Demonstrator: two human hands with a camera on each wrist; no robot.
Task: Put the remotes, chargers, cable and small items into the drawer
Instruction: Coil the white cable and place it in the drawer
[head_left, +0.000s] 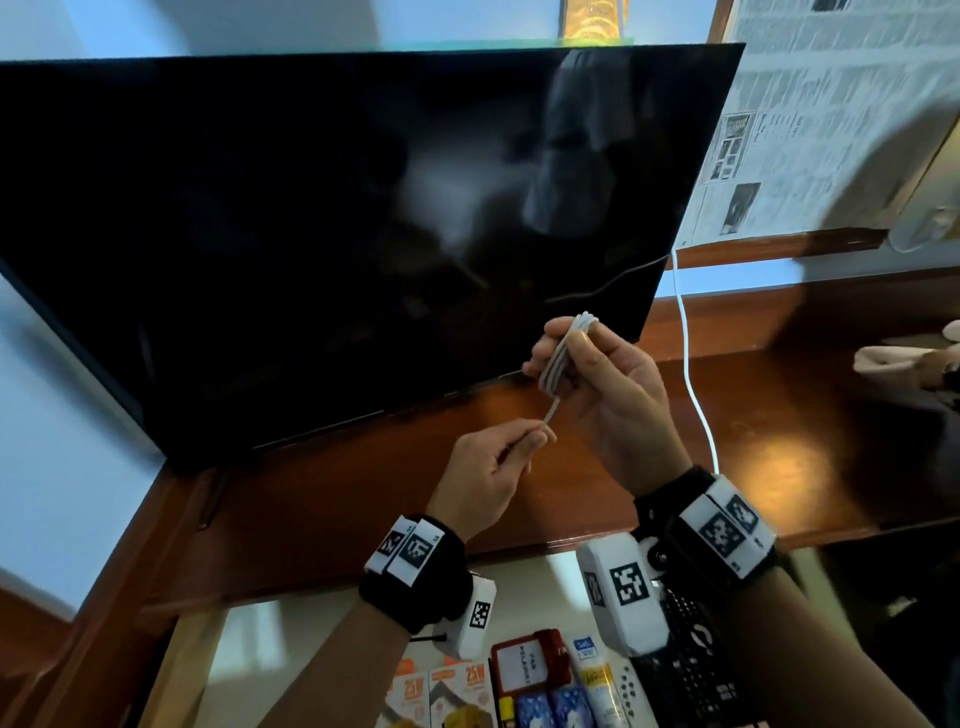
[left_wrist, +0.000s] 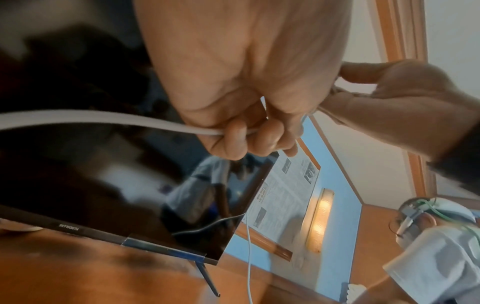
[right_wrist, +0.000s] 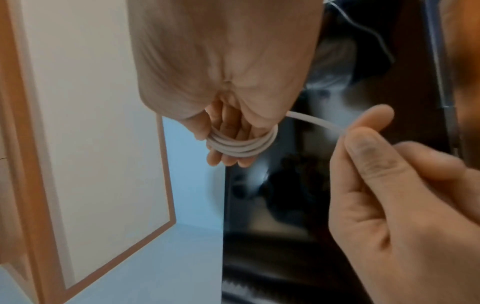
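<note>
A white cable (head_left: 558, 358) is wound in several loops round the fingers of my right hand (head_left: 571, 345), held up in front of the TV, thumb pressing on the coil (right_wrist: 241, 146). My left hand (head_left: 537, 439), lower and to the left, pinches the cable's free strand (right_wrist: 315, 121) between thumb and forefinger; the strand (left_wrist: 103, 118) trails out past its curled fingers. Below my wrists the drawer (head_left: 291, 649) stands open. It holds orange-and-white charger boxes (head_left: 441, 691), a red card holder (head_left: 527, 670), a black remote (head_left: 685, 670) and a white remote (head_left: 631, 696).
A large dark TV (head_left: 311, 234) stands on the brown wooden table (head_left: 363, 493), close behind my hands. A second white cord (head_left: 691, 374) hangs from behind the TV across the table to my right wrist. Another person's hand (head_left: 904, 358) lies at the table's right edge.
</note>
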